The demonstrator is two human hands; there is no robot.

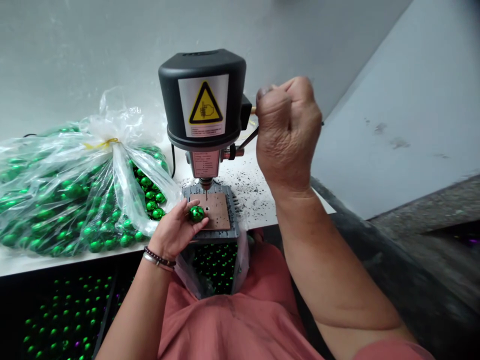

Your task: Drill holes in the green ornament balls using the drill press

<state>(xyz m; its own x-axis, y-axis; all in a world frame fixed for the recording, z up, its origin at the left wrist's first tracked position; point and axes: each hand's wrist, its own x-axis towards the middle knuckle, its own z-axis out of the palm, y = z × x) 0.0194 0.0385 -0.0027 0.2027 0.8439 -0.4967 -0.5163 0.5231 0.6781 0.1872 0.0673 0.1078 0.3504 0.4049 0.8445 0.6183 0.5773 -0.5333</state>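
A shiny green ball (196, 214) sits between the thumb and fingers of my left hand (179, 225), beside the drill bit. Under it lies a square brown board (217, 212) with a small hole, on the ridged base (233, 220) of a small drill press (202, 100). The thin drill bit (206, 195) points down just above the board, near the ball. Raised to the right of the machine's black head, my right hand (288, 130) is closed in a fist around the end of the feed lever (249, 139).
A clear plastic bag (75, 200) tied with yellow fills the table's left side with many green balls. Dark shavings (253, 192) litter the white tabletop (268, 212). Below the table edge are more green balls (215, 265) in an open bag and dark containers (63, 315).
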